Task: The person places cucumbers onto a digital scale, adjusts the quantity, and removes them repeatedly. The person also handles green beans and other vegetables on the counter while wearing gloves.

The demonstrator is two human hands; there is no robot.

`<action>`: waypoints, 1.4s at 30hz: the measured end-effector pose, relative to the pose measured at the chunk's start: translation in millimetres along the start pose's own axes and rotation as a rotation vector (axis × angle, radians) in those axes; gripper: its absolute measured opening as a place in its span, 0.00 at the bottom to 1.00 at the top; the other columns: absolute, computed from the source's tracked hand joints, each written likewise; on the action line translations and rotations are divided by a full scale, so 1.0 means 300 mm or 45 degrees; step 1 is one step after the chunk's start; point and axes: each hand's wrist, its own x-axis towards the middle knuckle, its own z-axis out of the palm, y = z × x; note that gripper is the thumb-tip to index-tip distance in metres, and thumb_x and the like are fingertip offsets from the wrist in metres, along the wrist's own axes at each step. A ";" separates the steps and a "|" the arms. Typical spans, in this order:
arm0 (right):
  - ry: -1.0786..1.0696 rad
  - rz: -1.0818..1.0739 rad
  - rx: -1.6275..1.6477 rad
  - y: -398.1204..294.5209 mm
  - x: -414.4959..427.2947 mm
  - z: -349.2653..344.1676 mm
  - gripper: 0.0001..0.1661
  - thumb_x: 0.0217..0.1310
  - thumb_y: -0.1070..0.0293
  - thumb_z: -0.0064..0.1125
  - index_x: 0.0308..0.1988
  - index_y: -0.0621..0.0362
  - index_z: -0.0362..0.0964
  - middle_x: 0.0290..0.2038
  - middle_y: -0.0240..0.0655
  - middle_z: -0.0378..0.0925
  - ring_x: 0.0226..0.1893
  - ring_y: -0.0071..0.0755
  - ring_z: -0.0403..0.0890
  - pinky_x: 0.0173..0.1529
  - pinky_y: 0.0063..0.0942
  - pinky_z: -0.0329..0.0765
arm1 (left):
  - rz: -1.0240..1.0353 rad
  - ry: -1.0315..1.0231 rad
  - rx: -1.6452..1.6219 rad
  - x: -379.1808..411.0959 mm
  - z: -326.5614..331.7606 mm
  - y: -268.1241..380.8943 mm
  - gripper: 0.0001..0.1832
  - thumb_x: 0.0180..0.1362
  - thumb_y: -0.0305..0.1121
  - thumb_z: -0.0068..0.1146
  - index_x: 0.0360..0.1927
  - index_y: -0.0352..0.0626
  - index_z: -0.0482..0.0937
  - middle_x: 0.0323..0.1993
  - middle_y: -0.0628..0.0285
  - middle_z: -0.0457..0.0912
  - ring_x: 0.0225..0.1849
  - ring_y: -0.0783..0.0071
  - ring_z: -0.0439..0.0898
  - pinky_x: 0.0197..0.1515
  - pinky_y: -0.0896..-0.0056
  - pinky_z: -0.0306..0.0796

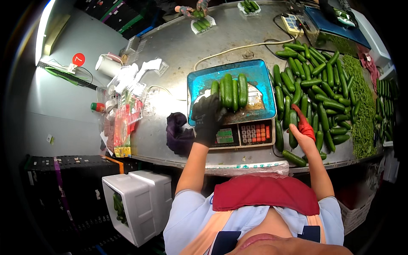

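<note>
My left hand [207, 119], in a black glove, is over the left front of a blue scale tray [197, 82]. It covers the near end of the leftmost of several green cucumbers [228, 91] lying side by side there. Whether its fingers grip that cucumber is hidden. Below the tray is the digital scale's keypad panel [255, 134], with a lit display partly beside my wrist. My right hand [304, 130], wearing a red glove with the thumb bare, holds one cucumber [293, 127] at the left front of a large cucumber pile [323, 86].
Green beans [360, 111] lie right of the pile. A cable [242, 47] crosses the metal table [169, 41] to a power strip [291, 24]. Dark cloth [179, 135] lies left of the scale. Across the table, another person's gloved hands [194, 10] handle cucumbers above a white tray [208, 29].
</note>
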 end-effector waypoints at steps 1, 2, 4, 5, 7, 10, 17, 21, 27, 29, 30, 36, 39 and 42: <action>-0.107 0.163 0.284 -0.040 0.005 0.009 0.37 0.59 0.78 0.51 0.67 0.56 0.51 0.67 0.34 0.55 0.64 0.25 0.57 0.65 0.22 0.52 | -0.036 0.013 -0.021 -0.002 0.011 -0.029 0.30 0.48 0.45 0.61 0.54 0.42 0.72 0.50 0.58 0.76 0.54 0.56 0.71 0.54 0.58 0.65; -0.120 0.114 0.284 -0.047 0.027 0.027 0.37 0.59 0.78 0.52 0.67 0.55 0.52 0.65 0.35 0.58 0.62 0.25 0.60 0.64 0.22 0.55 | -0.075 -0.043 -0.011 -0.013 0.011 -0.054 0.32 0.48 0.47 0.61 0.56 0.41 0.71 0.48 0.56 0.76 0.50 0.55 0.73 0.52 0.56 0.66; -0.169 0.052 0.225 -0.073 0.060 0.062 0.38 0.58 0.78 0.53 0.66 0.53 0.52 0.62 0.35 0.62 0.60 0.26 0.62 0.62 0.23 0.58 | -0.129 0.049 -0.007 -0.044 0.053 -0.075 0.32 0.48 0.47 0.61 0.55 0.41 0.71 0.47 0.55 0.76 0.49 0.54 0.73 0.50 0.56 0.66; -0.213 0.035 0.167 -0.094 0.097 0.085 0.38 0.58 0.78 0.53 0.66 0.52 0.52 0.62 0.34 0.62 0.60 0.26 0.62 0.62 0.23 0.58 | -0.158 0.094 -0.005 -0.056 0.074 -0.086 0.33 0.48 0.47 0.61 0.55 0.41 0.71 0.47 0.54 0.76 0.48 0.54 0.73 0.50 0.56 0.67; -0.205 -0.026 -0.044 -0.125 0.176 0.148 0.39 0.59 0.71 0.56 0.67 0.48 0.51 0.46 0.36 0.74 0.47 0.26 0.73 0.53 0.25 0.68 | -0.234 0.028 -0.043 -0.041 0.086 -0.091 0.31 0.50 0.46 0.60 0.56 0.41 0.70 0.45 0.53 0.76 0.47 0.54 0.74 0.49 0.54 0.67; -0.208 0.186 -0.563 -0.157 0.309 0.210 0.40 0.59 0.59 0.57 0.67 0.46 0.49 0.21 0.33 0.69 0.24 0.27 0.69 0.33 0.28 0.68 | -0.397 -0.180 0.105 -0.004 0.087 -0.094 0.26 0.54 0.40 0.54 0.57 0.44 0.67 0.41 0.53 0.75 0.46 0.57 0.74 0.47 0.57 0.68; -0.235 0.050 -0.043 -0.120 0.294 0.227 0.27 0.63 0.68 0.51 0.62 0.52 0.61 0.31 0.27 0.74 0.22 0.14 0.69 0.26 0.17 0.67 | -0.786 0.284 -1.661 -0.046 0.009 -0.134 0.17 0.61 0.26 0.47 0.54 0.41 0.70 0.42 0.54 0.77 0.38 0.67 0.77 0.38 0.67 0.74; -0.539 0.315 0.362 -0.235 0.145 0.203 0.25 0.65 0.61 0.50 0.60 0.56 0.64 0.35 0.33 0.80 0.20 0.15 0.73 0.24 0.13 0.66 | -0.718 -0.287 -1.798 -0.110 -0.118 0.058 0.22 0.66 0.34 0.45 0.59 0.32 0.66 0.51 0.53 0.75 0.49 0.73 0.76 0.53 0.73 0.71; -0.242 0.621 0.685 -0.177 -0.031 0.164 0.17 0.63 0.60 0.55 0.47 0.58 0.73 0.32 0.34 0.79 0.18 0.19 0.75 0.19 0.16 0.68 | -0.700 -0.975 -2.520 -0.227 -0.036 0.367 0.25 0.64 0.43 0.50 0.59 0.39 0.67 0.43 0.59 0.78 0.43 0.73 0.78 0.49 0.72 0.71; -0.155 0.646 0.598 -0.136 -0.060 0.096 0.14 0.63 0.59 0.55 0.42 0.58 0.75 0.28 0.31 0.79 0.16 0.18 0.74 0.17 0.15 0.66 | -0.425 -0.920 -2.164 -0.269 -0.026 0.401 0.25 0.64 0.43 0.50 0.60 0.38 0.66 0.43 0.59 0.78 0.44 0.75 0.76 0.50 0.75 0.68; -0.107 0.619 0.420 -0.141 -0.062 0.053 0.15 0.63 0.57 0.55 0.39 0.57 0.76 0.26 0.30 0.78 0.16 0.17 0.73 0.17 0.14 0.64 | -0.469 -1.022 -2.225 -0.278 -0.014 0.413 0.26 0.64 0.43 0.50 0.60 0.38 0.66 0.43 0.59 0.78 0.45 0.76 0.75 0.50 0.76 0.68; 0.100 0.663 -0.330 0.037 -0.033 -0.219 0.22 0.63 0.46 0.50 0.32 0.53 0.75 0.19 0.28 0.75 0.09 0.18 0.67 0.15 0.17 0.59 | -0.507 -1.204 -2.023 -0.253 -0.077 0.413 0.25 0.64 0.36 0.49 0.61 0.35 0.64 0.40 0.66 0.75 0.41 0.83 0.70 0.44 0.80 0.65; -0.037 0.737 -0.449 0.064 -0.009 -0.232 0.25 0.62 0.43 0.50 0.31 0.55 0.73 0.18 0.30 0.75 0.09 0.22 0.68 0.15 0.19 0.62 | -0.601 -1.145 -2.092 -0.277 -0.070 0.425 0.25 0.64 0.36 0.50 0.61 0.34 0.64 0.38 0.68 0.73 0.38 0.84 0.68 0.42 0.81 0.64; -0.025 0.523 -0.895 0.097 0.002 -0.185 0.29 0.58 0.42 0.53 0.34 0.61 0.71 0.20 0.39 0.74 0.15 0.37 0.74 0.22 0.35 0.69 | -0.591 -1.133 -2.169 -0.293 -0.081 0.426 0.25 0.64 0.36 0.50 0.61 0.35 0.65 0.40 0.67 0.75 0.41 0.83 0.69 0.44 0.81 0.65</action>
